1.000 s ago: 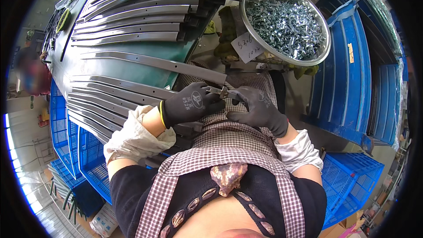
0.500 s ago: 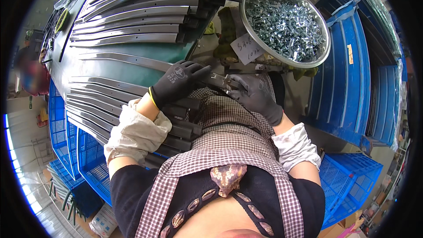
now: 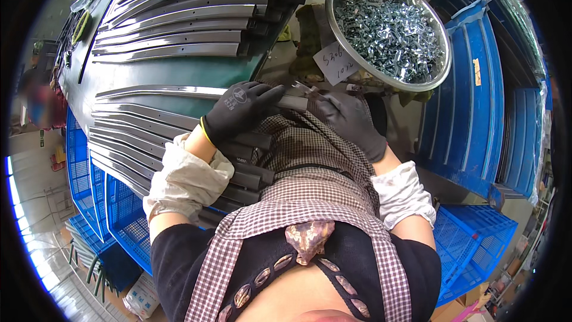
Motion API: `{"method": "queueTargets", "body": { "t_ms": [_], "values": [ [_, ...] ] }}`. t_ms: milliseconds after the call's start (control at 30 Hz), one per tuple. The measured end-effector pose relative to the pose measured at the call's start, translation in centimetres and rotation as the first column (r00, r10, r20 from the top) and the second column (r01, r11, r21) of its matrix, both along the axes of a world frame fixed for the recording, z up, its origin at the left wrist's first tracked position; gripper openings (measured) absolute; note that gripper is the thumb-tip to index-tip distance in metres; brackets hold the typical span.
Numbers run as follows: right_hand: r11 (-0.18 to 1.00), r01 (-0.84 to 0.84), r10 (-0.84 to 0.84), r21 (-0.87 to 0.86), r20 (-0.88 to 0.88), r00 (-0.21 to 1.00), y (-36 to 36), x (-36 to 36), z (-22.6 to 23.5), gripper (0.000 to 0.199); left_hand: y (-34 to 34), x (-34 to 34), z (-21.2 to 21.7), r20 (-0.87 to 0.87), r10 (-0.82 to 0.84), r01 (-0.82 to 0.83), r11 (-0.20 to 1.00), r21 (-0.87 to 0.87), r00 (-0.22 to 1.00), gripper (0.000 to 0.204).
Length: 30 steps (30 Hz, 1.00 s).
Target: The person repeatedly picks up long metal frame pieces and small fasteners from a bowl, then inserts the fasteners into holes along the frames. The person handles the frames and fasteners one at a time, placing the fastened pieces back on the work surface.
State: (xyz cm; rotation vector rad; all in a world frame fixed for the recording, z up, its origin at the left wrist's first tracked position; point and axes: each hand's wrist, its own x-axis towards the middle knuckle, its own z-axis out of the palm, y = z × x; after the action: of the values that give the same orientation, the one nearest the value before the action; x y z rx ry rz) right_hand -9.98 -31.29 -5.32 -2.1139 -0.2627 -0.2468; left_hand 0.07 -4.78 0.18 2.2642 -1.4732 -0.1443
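Observation:
My left hand (image 3: 243,110), in a black glove with a yellow cuff edge, is closed over a long dark strip (image 3: 161,90). The strip runs from the table at the left, under that hand, and its end (image 3: 293,102) comes out above my lap. Just past this end, my right hand (image 3: 348,120), in a dark grey glove, has its fingers drawn together. A small shiny metal clip (image 3: 304,87) sticks out by its fingertips, partly hidden by them. A clear round tub (image 3: 447,71) beyond my right hand holds many similar metal clips (image 3: 390,36).
Many dark strips (image 3: 173,34) lie in rows across the green-topped table (image 3: 179,71), with more (image 3: 128,137) nearer me. A paper label (image 3: 336,64) hangs by the tub. Blue crates (image 3: 471,244) stand at both sides, and large blue bins (image 3: 459,101) at right.
The strip under my left hand now lies nearer the front rows. My right hand has shifted slightly right and nearer, and the clip now shows beyond the strip's end.

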Motion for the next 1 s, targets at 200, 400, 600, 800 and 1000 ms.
{"method": "queueTargets", "body": {
  "t_ms": [200,400,600,800,1000],
  "values": [
    [0.961,-0.001,-0.030,-0.277,-0.110,0.993,-3.2,-4.1,1.4,0.024,-0.1,-0.1,0.0,0.042,0.017,-0.018,1.000,0.021,0.999,0.044],
    [0.944,-0.019,0.001,-0.329,-0.053,0.999,-2.2,-3.2,1.7,0.025,0.1,0.0,-0.4,0.046,-0.018,0.019,1.000,-0.015,0.999,0.051],
    [0.821,0.033,-0.009,-0.570,0.045,0.999,-0.3,-2.3,3.4,0.025,0.2,0.1,-0.3,0.010,-0.012,0.011,0.999,0.050,1.000,0.047],
    [0.888,-0.085,0.088,-0.452,-0.014,0.996,-3.6,-2.8,4.4,0.024,0.1,-0.6,0.8,0.018,-0.050,0.049,0.998,0.047,0.999,0.047],
    [0.883,0.231,-0.265,-0.410,-0.027,0.964,-10.2,-0.9,3.5,0.032,1.2,-1.9,2.3,-0.084,-0.060,0.070,0.989,0.128,0.995,0.048]
  ]
}}
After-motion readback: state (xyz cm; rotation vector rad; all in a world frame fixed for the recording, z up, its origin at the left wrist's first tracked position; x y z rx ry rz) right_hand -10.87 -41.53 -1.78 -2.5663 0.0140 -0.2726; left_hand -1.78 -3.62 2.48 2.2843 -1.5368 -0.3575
